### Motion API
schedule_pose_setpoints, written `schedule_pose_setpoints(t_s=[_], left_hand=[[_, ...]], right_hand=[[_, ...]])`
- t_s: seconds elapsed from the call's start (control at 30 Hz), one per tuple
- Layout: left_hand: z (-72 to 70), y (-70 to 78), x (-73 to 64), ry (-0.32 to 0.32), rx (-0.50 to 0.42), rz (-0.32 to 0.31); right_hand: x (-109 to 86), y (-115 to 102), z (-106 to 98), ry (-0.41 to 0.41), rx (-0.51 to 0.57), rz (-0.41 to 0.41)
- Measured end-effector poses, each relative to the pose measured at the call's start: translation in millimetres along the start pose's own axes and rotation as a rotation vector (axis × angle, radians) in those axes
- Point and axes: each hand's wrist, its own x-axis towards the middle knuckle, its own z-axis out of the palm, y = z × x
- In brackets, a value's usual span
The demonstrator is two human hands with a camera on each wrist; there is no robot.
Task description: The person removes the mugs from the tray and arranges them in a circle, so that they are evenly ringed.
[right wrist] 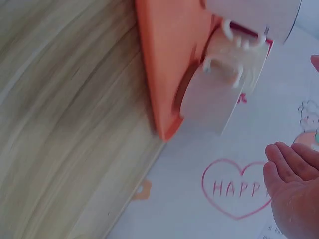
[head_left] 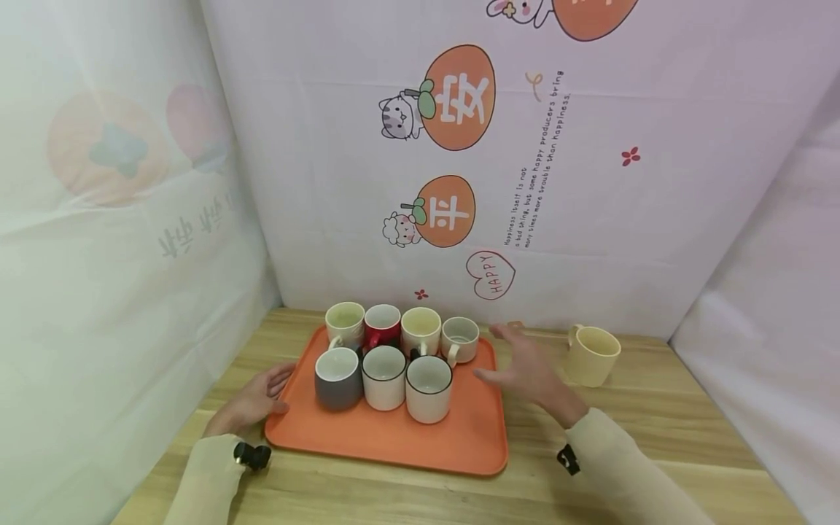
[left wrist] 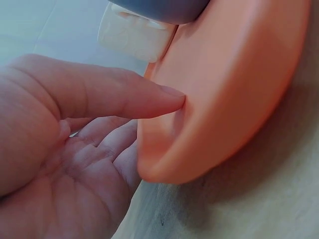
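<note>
An orange tray [head_left: 387, 441] lies on the wooden table. My left hand [head_left: 252, 401] pinches its left edge; in the left wrist view the thumb [left wrist: 114, 94] presses inside the rim while the fingers lie against the outside. On the tray's front row stand a grey mug [head_left: 338, 392] and two white mugs with dark rims, one in the middle [head_left: 384, 390] and one at right [head_left: 429, 402]. Behind them are a pale green mug [head_left: 345, 329], a red mug [head_left: 394, 337], a cream mug [head_left: 421, 337] and a whitish mug [head_left: 461, 346]. My right hand [head_left: 533, 370] is held off the tray's right side, fingers spread, holding nothing.
A pale yellow mug [head_left: 592, 359] stands on the table [head_left: 630, 423] to the right of the tray, beyond my right hand. Printed cloth [head_left: 590, 240] hangs behind the table, and white cloth walls [head_left: 144, 306] stand on both sides.
</note>
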Motion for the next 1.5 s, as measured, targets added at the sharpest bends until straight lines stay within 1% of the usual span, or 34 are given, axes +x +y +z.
schedule_pose_setpoints(t_s=[0.2,0.37,0.53,0.6,0.67,0.8,0.9,1.03,1.2,1.33,1.5], left_hand=[[-0.5,0.8,-0.6,0.009,-0.006,0.002],[1.4,2.7,0.0,0.033,0.006,-0.014],[4.1,4.3,-0.1,0.037,0.013,-0.019],[4.7,4.3,-0.1,0.029,0.023,-0.014],[5.1,3.6,-0.3,0.037,0.017,-0.017],[3.0,0.6,-1.9,0.019,0.023,0.017],[1.0,-1.0,-2.6,0.003,0.012,0.038],[1.0,-1.0,-1.0,0.004,0.018,0.034],[3.5,0.7,-0.2,0.003,0.017,0.032],[3.7,1.8,-0.7,0.005,0.009,0.026],[1.6,1.5,-2.0,0.003,0.003,0.029]], right_hand=[[5.2,-22.1,25.0,-0.084,0.103,-0.001],[3.7,-35.6,44.4,-0.101,0.126,-0.042],[3.6,-46.2,55.5,-0.122,0.184,-0.097],[3.4,-50.0,58.0,-0.133,0.198,-0.096],[3.1,-53.4,60.6,-0.138,0.201,-0.083],[3.8,-60.1,64.7,-0.141,0.191,-0.045],[5.1,-63.5,67.9,-0.128,0.205,-0.026],[6.3,-65.0,71.7,-0.098,0.219,0.011],[8.9,-64.3,74.6,-0.062,0.177,0.061],[11.5,-62.8,76.1,-0.049,0.156,0.054],[11.9,-62.9,71.8,-0.059,0.158,0.052]])
